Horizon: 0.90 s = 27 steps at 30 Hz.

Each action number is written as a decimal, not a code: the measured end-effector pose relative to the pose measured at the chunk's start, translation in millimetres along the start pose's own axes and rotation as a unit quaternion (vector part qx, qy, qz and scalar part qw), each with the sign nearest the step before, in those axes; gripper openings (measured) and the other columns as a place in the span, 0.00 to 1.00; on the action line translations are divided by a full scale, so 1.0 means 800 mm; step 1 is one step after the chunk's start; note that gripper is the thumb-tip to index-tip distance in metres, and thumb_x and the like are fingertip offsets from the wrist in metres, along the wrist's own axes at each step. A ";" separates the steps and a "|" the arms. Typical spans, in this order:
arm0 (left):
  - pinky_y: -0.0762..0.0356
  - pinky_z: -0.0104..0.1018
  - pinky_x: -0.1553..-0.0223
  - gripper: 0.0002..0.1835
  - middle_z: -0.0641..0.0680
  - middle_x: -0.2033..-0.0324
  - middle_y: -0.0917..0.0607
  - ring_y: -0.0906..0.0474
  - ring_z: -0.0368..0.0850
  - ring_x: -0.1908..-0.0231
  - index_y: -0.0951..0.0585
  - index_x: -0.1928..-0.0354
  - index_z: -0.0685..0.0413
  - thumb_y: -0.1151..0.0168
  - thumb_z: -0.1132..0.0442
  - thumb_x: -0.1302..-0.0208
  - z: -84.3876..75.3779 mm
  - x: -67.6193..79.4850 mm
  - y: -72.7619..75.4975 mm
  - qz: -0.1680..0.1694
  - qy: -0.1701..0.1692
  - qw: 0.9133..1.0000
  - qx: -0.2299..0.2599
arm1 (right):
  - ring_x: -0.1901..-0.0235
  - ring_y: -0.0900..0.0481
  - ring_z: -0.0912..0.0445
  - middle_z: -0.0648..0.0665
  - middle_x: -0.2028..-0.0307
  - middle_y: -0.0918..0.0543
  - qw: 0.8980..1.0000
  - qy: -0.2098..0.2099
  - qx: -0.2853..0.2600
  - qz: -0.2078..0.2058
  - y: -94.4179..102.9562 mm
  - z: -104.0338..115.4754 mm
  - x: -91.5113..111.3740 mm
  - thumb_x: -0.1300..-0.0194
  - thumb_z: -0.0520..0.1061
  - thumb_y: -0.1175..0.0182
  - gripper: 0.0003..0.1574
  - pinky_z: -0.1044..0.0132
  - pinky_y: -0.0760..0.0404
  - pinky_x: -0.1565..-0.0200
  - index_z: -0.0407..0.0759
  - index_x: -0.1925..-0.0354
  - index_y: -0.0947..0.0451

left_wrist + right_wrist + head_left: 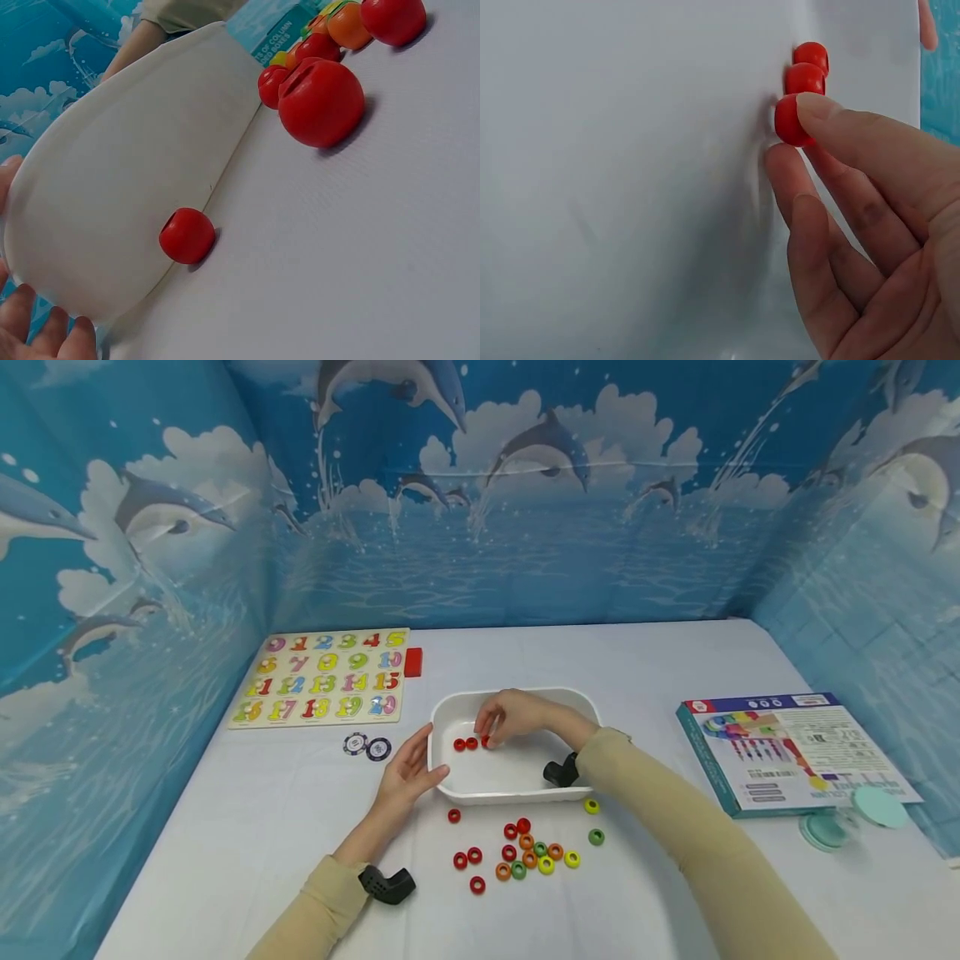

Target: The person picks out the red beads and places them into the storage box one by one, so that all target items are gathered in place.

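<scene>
My right hand (514,713) reaches into a white tray (517,795) and pinches a red bead (789,121) between thumb and fingers. Two more red beads (807,75) sit in line beside it on the tray floor. At the tray's left end is my left hand (408,770), its thumb over the rim and its other fingers against the outer wall. A single red bead (453,816) lies just outside the tray's near wall. Further toward me is a loose group of red, orange, green and yellow beads (528,858).
A number board (318,681) lies at the back left, with a red block (413,662) at its edge. Two round chips (378,748) are left of the tray. To the right are a flat game box (795,756) and a small jar with a mint lid (879,807).
</scene>
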State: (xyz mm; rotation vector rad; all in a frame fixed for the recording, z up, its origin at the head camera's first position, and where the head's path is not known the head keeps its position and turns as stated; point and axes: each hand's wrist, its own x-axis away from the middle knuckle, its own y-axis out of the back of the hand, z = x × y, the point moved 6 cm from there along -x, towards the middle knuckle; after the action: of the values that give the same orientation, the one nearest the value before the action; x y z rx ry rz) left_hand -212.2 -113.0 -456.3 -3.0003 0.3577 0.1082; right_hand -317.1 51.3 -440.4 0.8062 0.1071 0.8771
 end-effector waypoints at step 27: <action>0.43 0.30 0.40 0.37 0.54 0.35 0.42 0.47 0.46 0.36 0.41 0.35 0.51 0.37 0.65 0.46 0.017 -0.006 0.008 -0.009 -0.023 1.000 -0.005 | 0.67 0.22 0.60 0.53 0.61 0.19 0.981 0.156 -0.090 -0.075 -0.017 0.072 0.197 0.42 0.44 0.40 0.14 0.66 0.19 0.66 0.45 0.56 0.23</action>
State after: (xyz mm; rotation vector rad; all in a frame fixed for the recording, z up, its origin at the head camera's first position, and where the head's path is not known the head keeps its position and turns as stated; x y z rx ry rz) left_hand -219.0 -116.0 -470.2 -3.0051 0.3260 0.1780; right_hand -182.3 126.1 -372.6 0.4811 0.3563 0.8515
